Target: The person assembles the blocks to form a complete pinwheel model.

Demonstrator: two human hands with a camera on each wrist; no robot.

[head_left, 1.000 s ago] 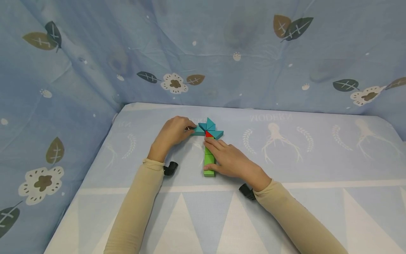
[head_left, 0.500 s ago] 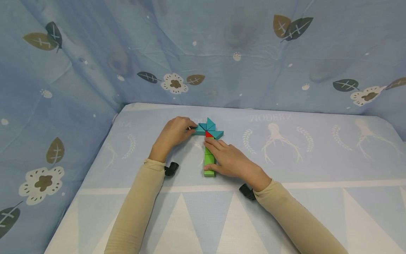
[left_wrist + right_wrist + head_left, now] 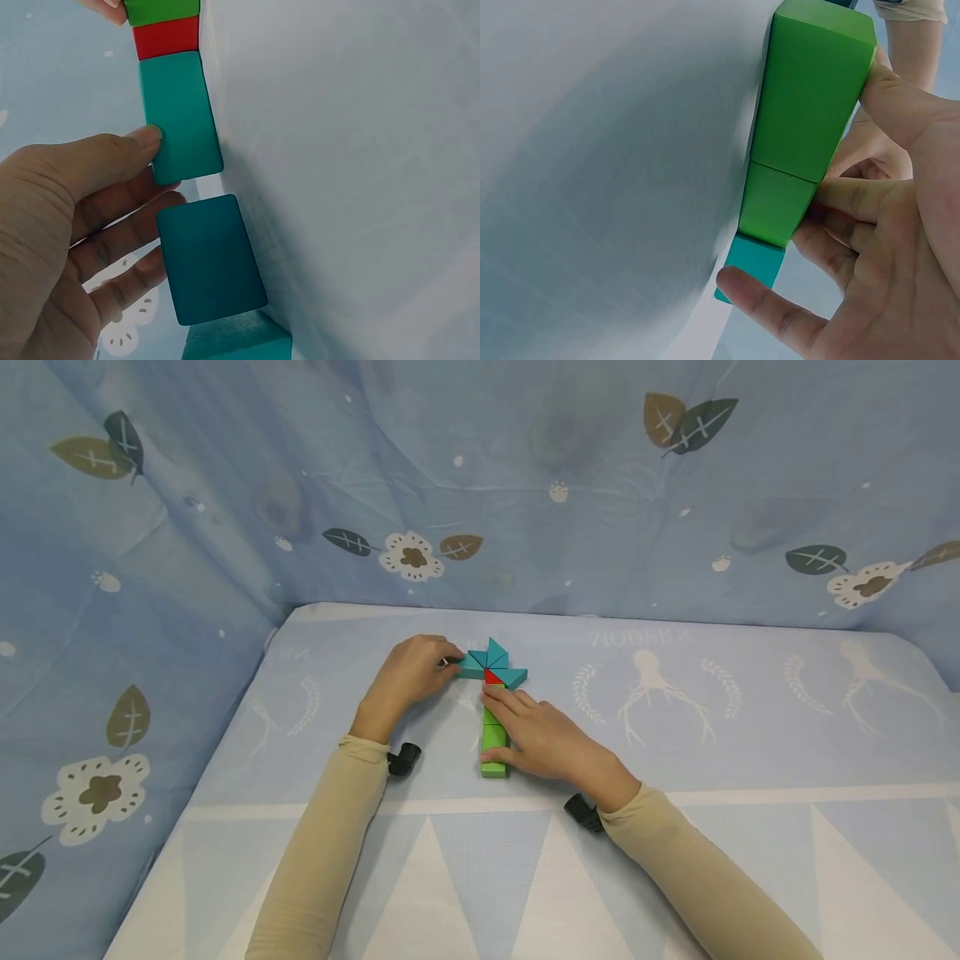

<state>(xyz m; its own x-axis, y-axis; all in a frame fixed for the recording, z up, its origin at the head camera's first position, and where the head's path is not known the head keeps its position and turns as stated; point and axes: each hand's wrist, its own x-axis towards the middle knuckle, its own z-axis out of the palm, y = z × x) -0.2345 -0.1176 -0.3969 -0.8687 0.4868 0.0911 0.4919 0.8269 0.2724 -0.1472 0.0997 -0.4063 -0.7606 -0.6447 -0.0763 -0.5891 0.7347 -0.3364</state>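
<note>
Flat on the table, several green blocks (image 3: 494, 739) form a column. Above them sits a red triangular block (image 3: 495, 677), with several teal triangular blocks (image 3: 498, 657) fanned around it. My left hand (image 3: 411, 675) pinches the leftmost teal block (image 3: 181, 116) between thumb and fingers. A second teal block (image 3: 212, 259) stands apart from it in the left wrist view, across a small gap. My right hand (image 3: 543, 737) rests over the green column, thumb by the lowest block and fingers extended near the top. One fingertip touches a teal block (image 3: 757, 259) in the right wrist view.
A patterned cloth covers the table (image 3: 720, 735), and a blue curtain (image 3: 510, 460) hangs behind it and at the left. Black wrist devices (image 3: 404, 759) stick out from both sleeve cuffs.
</note>
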